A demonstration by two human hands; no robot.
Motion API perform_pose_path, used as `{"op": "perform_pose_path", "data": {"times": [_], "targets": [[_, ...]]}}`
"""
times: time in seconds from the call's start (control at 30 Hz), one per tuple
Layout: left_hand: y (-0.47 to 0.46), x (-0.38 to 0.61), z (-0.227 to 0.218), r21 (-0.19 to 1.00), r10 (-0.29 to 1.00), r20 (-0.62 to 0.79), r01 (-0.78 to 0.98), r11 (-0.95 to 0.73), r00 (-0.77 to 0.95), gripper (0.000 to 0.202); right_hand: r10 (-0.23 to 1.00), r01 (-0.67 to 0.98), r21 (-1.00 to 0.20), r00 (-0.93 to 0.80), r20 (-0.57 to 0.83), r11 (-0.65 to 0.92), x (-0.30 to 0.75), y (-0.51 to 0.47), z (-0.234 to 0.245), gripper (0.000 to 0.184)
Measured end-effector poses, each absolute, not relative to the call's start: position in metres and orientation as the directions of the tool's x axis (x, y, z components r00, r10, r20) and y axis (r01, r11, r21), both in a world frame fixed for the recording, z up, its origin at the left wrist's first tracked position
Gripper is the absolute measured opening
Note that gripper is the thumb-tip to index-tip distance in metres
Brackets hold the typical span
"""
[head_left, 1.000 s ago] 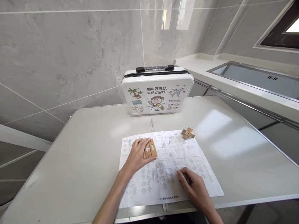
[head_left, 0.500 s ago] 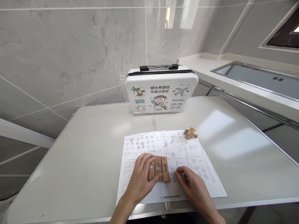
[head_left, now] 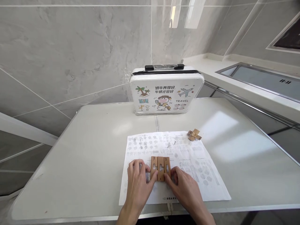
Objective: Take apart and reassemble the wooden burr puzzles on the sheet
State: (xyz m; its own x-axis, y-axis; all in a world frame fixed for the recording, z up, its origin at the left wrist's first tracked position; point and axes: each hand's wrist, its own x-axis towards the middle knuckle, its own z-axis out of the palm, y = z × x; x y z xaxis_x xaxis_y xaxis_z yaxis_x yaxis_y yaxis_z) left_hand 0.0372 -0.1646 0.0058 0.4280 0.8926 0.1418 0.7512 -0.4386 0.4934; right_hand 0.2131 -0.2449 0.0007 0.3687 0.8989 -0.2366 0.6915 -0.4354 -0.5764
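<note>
Three notched wooden puzzle pieces lie flat and side by side on a printed sheet. The left piece [head_left: 153, 161] is marked 3, the middle piece [head_left: 160, 176] has a mark at its near end, and the right piece [head_left: 166, 162] bears a 2. My left hand [head_left: 137, 179] is curled at the left side, its thumb and fingers gripping the left piece. From the other side, my right hand [head_left: 184, 184] pinches the near part of the right piece between thumb and forefinger. Farther off, an interlocked wooden cross puzzle [head_left: 194, 134] rests at the sheet's top right corner.
The printed sheet [head_left: 145, 197] shows rows of puzzle diagrams and lies on a white folding table [head_left: 82, 162]. At the table's back stands a plastic-wrapped white case [head_left: 150, 81] with a cartoon cow. A counter [head_left: 201, 67] with an inset glass panel runs along the right.
My right hand has moved left onto the right piece. My left hand has drawn back leftward, uncovering the left piece. The three pieces now sit straighter and closer together.
</note>
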Motion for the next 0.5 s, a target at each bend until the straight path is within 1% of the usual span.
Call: {"op": "perform_pose_path", "data": {"times": [0.13,0.27,0.33,0.4,0.5], "targets": [[-0.168,0.040,0.010,0.463,0.906,0.137,0.783,-0.415,0.400,0.021,0.908,0.690,-0.594,0.360,-0.214,-0.413,0.213,-0.247,-0.002,0.036],[-0.172,0.046,0.018,0.403,0.910,0.090,0.820,-0.406,0.406,0.018,0.914,0.656,-0.653,0.375,-0.153,-0.379,0.215,-0.253,-0.007,0.036],[-0.171,0.047,0.022,0.382,0.901,0.056,0.824,-0.418,0.431,0.020,0.914,0.624,-0.691,0.382,-0.138,-0.365,0.217,-0.257,-0.008,0.038],[-0.169,0.045,0.027,0.398,0.895,0.015,0.818,-0.415,0.447,0.023,0.915,0.583,-0.736,0.385,-0.122,-0.344,0.219,-0.260,-0.006,0.039],[-0.167,0.040,0.039,0.504,0.901,-0.095,0.801,-0.322,0.422,0.029,0.913,0.495,-0.810,0.390,-0.116,-0.315,0.221,-0.263,0.000,0.041]]}}
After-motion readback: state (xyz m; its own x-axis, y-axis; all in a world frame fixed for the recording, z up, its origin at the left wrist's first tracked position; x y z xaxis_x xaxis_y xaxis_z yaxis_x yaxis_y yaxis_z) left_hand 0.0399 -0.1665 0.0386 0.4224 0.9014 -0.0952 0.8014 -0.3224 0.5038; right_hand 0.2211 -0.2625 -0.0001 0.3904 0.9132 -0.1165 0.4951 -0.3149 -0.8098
